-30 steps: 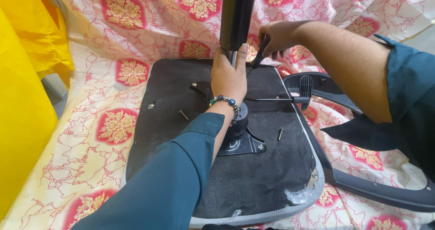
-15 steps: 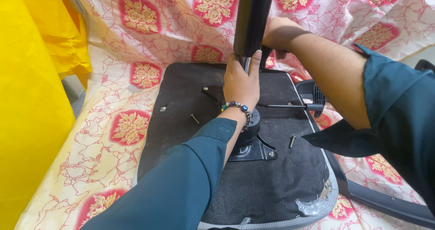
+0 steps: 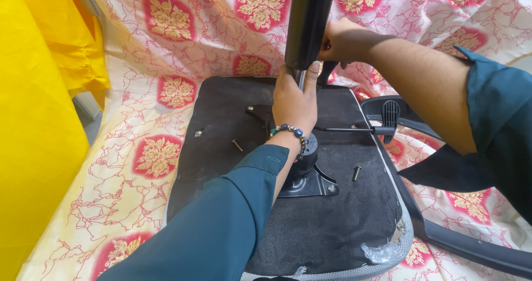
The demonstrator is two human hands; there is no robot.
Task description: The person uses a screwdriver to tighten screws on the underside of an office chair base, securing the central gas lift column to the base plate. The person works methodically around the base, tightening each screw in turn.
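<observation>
My left hand [image 3: 295,100] has its grip closed around the thin rod just under the black cylinder [image 3: 308,23], which stands upright over the metal plate [image 3: 310,184] at the middle of the upturned chair seat [image 3: 221,142]. My right hand [image 3: 342,42] is wrapped shut on the cylinder's far side, forearm reaching in from the right. Loose bolts [image 3: 357,173] lie on the seat beside the plate. An armrest [image 3: 471,242] hems the right edge; patterned cloth [image 3: 138,192] spreads wide to the left.
</observation>
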